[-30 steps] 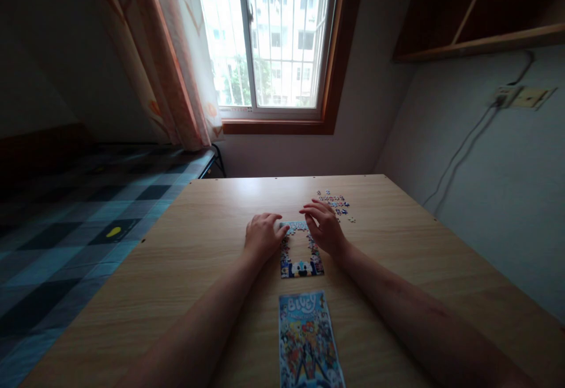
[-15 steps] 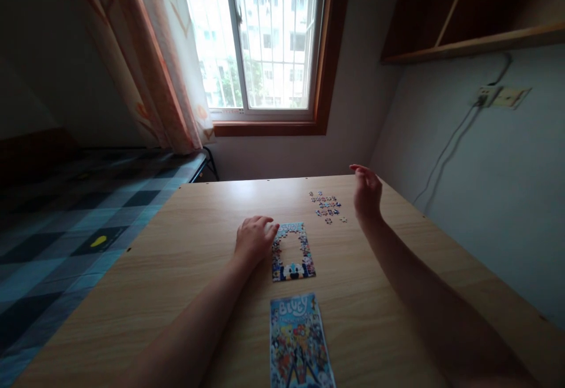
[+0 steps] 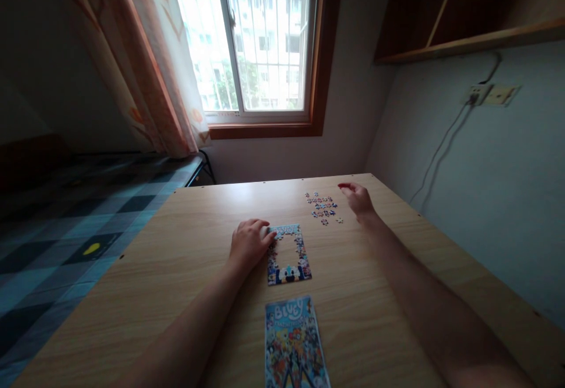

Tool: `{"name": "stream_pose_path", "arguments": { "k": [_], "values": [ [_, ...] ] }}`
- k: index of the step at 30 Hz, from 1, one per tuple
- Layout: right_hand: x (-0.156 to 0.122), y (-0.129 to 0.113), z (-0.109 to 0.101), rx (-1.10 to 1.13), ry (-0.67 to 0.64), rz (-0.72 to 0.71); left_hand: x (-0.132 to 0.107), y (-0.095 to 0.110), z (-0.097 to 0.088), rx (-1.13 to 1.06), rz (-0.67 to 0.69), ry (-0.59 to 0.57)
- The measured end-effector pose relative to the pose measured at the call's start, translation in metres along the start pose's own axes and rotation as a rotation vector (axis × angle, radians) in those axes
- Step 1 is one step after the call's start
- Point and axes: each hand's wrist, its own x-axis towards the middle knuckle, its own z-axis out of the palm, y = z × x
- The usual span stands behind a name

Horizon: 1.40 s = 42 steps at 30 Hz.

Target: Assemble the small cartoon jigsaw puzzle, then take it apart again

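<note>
A small jigsaw frame (image 3: 288, 252), filled round its border and bare in the middle, lies on the wooden table (image 3: 198, 270). My left hand (image 3: 248, 243) rests with curled fingers against its upper left corner. My right hand (image 3: 356, 198) hovers just right of a cluster of several loose puzzle pieces (image 3: 321, 206), fingers slightly apart and bent, with nothing visible in them. A colourful printed picture card (image 3: 295, 344) lies nearer to me, below the frame.
A bed with a blue checked cover (image 3: 79, 217) stands along the table's left side. A window (image 3: 251, 40) with a patterned curtain (image 3: 154, 70) is behind the table. A wall with a socket and cable (image 3: 479, 95) runs on the right, under a wooden shelf (image 3: 463, 40).
My right hand left the top of the puzzle frame, swung up and right, and now hangs lower beside the loose pieces. My left hand stayed at the frame's corner.
</note>
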Motion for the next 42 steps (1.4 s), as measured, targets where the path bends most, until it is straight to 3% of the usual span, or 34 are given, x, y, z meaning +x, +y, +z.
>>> {"name": "stream_pose_path", "arguments": {
  "k": [3, 7, 11, 19, 25, 29, 32, 36, 42],
  "values": [
    [-0.003, 0.011, 0.003, -0.244, -0.078, -0.097, 0.001, 0.001, 0.0, -0.018, -0.008, 0.007],
    [-0.012, 0.025, 0.008, -0.593, -0.062, -0.289, 0.002, 0.002, -0.001, -0.04, -0.019, 0.004],
    [-0.024, 0.029, 0.014, -0.773, -0.098, -0.316, 0.001, 0.001, -0.001, -0.044, -0.014, 0.003],
    [-0.034, 0.018, 0.019, -0.888, -0.253, -0.311, 0.003, -0.002, 0.002, -0.052, -0.032, 0.004],
    [-0.033, 0.01, 0.011, -0.863, -0.155, -0.392, 0.008, -0.008, 0.006, -0.108, -0.104, 0.021],
    [-0.026, -0.008, 0.003, -0.844, -0.099, -0.437, 0.008, -0.009, 0.007, -0.129, -0.121, 0.03],
    [-0.018, -0.028, -0.001, -0.866, -0.094, -0.402, 0.008, -0.009, 0.007, -0.137, -0.123, 0.033],
    [-0.008, -0.05, 0.003, -0.891, -0.207, -0.216, 0.008, -0.008, 0.007, -0.138, -0.13, 0.035],
    [0.001, -0.057, 0.017, -0.87, -0.22, -0.046, 0.007, -0.007, 0.006, -0.142, -0.126, 0.031]
  ]
}}
